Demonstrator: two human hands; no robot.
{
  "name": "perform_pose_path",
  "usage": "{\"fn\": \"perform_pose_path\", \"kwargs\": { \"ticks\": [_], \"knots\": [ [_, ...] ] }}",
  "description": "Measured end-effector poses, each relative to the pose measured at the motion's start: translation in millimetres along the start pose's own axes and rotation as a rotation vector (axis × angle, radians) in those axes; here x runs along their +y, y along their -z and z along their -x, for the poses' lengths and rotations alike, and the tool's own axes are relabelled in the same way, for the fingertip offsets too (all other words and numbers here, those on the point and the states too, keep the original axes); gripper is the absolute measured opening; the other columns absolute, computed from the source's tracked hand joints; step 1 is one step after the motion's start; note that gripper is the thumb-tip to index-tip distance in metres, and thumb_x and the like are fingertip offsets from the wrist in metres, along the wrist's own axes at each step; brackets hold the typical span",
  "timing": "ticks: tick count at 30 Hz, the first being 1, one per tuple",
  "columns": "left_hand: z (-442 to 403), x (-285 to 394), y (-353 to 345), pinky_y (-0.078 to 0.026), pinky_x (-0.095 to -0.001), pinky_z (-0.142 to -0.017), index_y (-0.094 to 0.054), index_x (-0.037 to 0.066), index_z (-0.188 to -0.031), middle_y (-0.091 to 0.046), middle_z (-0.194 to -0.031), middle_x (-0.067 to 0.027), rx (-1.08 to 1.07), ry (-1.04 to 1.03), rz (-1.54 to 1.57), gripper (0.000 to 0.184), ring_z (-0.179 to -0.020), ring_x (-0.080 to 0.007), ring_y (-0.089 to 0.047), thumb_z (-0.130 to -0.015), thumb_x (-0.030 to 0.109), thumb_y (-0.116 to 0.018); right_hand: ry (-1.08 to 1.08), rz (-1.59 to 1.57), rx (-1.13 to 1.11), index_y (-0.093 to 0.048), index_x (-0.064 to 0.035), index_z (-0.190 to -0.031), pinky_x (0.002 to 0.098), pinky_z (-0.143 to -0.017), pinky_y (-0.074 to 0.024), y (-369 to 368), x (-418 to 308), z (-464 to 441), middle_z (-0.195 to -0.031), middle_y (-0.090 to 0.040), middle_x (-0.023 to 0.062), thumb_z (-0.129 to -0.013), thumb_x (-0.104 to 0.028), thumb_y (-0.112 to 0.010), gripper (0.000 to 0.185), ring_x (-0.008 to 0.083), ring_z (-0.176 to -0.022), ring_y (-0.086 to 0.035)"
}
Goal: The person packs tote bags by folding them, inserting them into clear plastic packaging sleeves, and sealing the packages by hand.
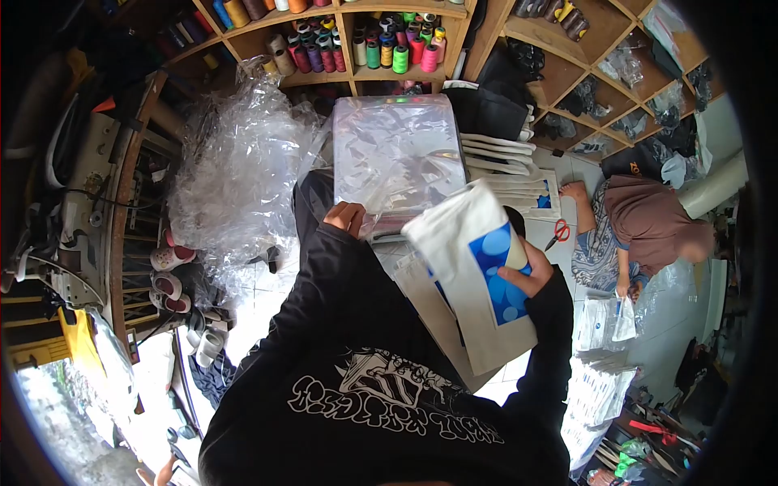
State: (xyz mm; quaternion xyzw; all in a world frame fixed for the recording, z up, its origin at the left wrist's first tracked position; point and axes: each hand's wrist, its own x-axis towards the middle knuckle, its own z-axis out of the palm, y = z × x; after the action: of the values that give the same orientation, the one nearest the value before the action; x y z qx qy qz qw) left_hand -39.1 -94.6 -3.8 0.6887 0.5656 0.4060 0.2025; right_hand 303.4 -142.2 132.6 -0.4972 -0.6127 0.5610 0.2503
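Observation:
My right hand (531, 271) grips a folded off-white cloth bag (466, 259) with a blue circle-patterned print, thumb lying over the print. The bag is tilted above my lap. My left hand (346, 217) is closed, its fingers curled at the near left corner of a stack of clear plastic bags (397, 150); it appears to pinch a loose plastic edge. Beneath the held bag, more off-white cloth bags (429, 304) lie across my lap, partly hidden.
Crumpled clear plastic (243, 154) heaps at the left. Folded cloth bags (506, 166) and red-handled scissors (558, 233) lie to the right. A seated person (648, 223) handles bags beyond them. Shelves of thread spools (400, 58) stand ahead; shoes (170, 287) sit at the left.

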Motion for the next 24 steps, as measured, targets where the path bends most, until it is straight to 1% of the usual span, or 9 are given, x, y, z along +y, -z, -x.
{"fn": "perform_pose_path", "kwargs": {
  "ticks": [4, 6, 7, 9, 12, 15, 20, 22, 24],
  "knots": [
    [-14.5, 33.5, 29.0, -0.046, -0.0337, -0.062, -0.059, -0.002, -0.081, -0.058, -0.076, -0.0141, -0.101, -0.052, 0.010, 0.007, -0.071, -0.0293, -0.058, -0.077, 0.004, -0.058, 0.016, 0.403, -0.121, -0.053, -0.0058, -0.108, 0.0295, -0.079, -0.0430, -20.3, -69.8, 10.5, -0.107, -0.056, 0.0127, -0.069, -0.013, -0.068, 0.042, 0.0232, -0.077, -0.060],
    [-20.9, 51.6, 44.0, -0.046, -0.0335, -0.062, -0.059, -0.002, -0.082, -0.058, -0.076, -0.0140, -0.122, -0.080, 0.028, 0.007, -0.071, -0.0294, -0.058, -0.078, 0.004, -0.058, 0.402, 0.934, -0.231, -0.057, -0.0112, -0.102, 0.0307, -0.069, -0.0447, -35.3, -89.2, 13.2, -0.113, -0.052, 0.0158, -0.067, -0.012, -0.066, 0.036, 0.0241, -0.062, -0.059],
    [-24.1, 61.4, 50.5, -0.046, -0.0333, -0.062, -0.059, -0.002, -0.082, -0.059, -0.077, -0.0138, -0.145, -0.103, 0.054, 0.008, -0.071, -0.0294, -0.058, -0.078, 0.005, -0.058, 0.403, 0.935, -0.222, -0.057, -0.0112, -0.102, 0.0307, -0.069, -0.0447, -43.5, -91.8, 11.6, -0.113, -0.052, 0.0158, -0.067, -0.012, -0.066, 0.036, 0.0241, -0.062, -0.059],
    [-29.2, 82.6, 63.0, -0.046, -0.0316, -0.061, -0.059, -0.002, -0.083, -0.059, -0.077, -0.0126, -0.165, -0.122, 0.077, 0.008, -0.068, -0.0269, -0.059, -0.078, 0.004, -0.059, 0.643, 1.239, -0.102, -0.057, -0.0145, -0.103, 0.0272, -0.061, -0.0424, -58.6, -93.2, 8.0, -0.124, -0.047, 0.0153, -0.068, -0.012, -0.060, 0.035, 0.0177, -0.057, -0.057],
    [-32.3, 112.9, 78.5, -0.046, -0.0263, -0.055, -0.061, -0.001, -0.081, -0.061, -0.073, -0.0109, -0.201, -0.111, 0.164, 0.007, -0.060, -0.0165, -0.059, -0.075, 0.003, -0.063, 0.808, 1.436, 0.074, -0.057, -0.0148, -0.103, 0.0243, -0.057, -0.0396, -69.7, -92.9, -9.4, -0.130, -0.042, 0.0146, -0.071, -0.012, -0.056, 0.033, 0.0141, -0.055, -0.056],
    [-34.7, 114.6, 82.0, -0.045, -0.0249, -0.055, -0.060, -0.002, -0.079, -0.060, -0.071, -0.0093, -0.221, -0.234, 0.231, 0.006, -0.059, -0.0148, -0.058, -0.076, 0.003, -0.062, 0.904, 1.509, 0.156, -0.057, -0.0166, -0.104, 0.0232, -0.057, -0.0390, -75.0, -87.6, -22.4, -0.133, -0.040, 0.0141, -0.071, -0.013, -0.056, 0.033, 0.0133, -0.053, -0.055],
    [-34.3, 122.3, 92.9, -0.045, -0.0246, -0.053, -0.057, -0.001, -0.080, -0.059, -0.072, -0.0085, -0.259, -0.187, 0.272, 0.003, -0.058, -0.0150, -0.056, -0.079, 0.001, -0.058, 0.904, 1.453, 0.187, -0.057, -0.0112, -0.106, 0.0248, -0.059, -0.0400, -79.3, -85.8, -24.0, -0.127, -0.046, 0.0111, -0.073, -0.013, -0.054, 0.033, 0.0178, -0.055, -0.058],
    [-33.3, 122.4, 90.9, -0.045, -0.0250, -0.052, -0.054, -0.001, -0.081, -0.059, -0.072, -0.0093, -0.116, -0.076, 0.250, 0.003, -0.057, -0.0159, -0.056, -0.079, -0.001, -0.056, 0.909, 1.397, 0.174, -0.057, -0.0077, -0.107, 0.0267, -0.063, -0.0420, -80.5, -79.1, -24.6, -0.118, -0.054, 0.0081, -0.074, -0.013, -0.054, 0.034, 0.0185, -0.056, -0.059],
    [-37.1, 127.7, 90.3, -0.046, -0.0255, -0.052, -0.054, -0.001, -0.081, -0.059, -0.073, -0.0098, 0.006, -0.136, 0.112, 0.003, -0.057, -0.0165, -0.056, -0.079, -0.001, -0.056, 0.900, 1.411, 0.142, -0.057, -0.0066, -0.106, 0.0296, -0.065, -0.0430, -79.1, -78.4, -24.5, -0.114, -0.055, 0.0081, -0.073, -0.014, -0.055, 0.034, 0.0191, -0.054, -0.058]
  ]
}}
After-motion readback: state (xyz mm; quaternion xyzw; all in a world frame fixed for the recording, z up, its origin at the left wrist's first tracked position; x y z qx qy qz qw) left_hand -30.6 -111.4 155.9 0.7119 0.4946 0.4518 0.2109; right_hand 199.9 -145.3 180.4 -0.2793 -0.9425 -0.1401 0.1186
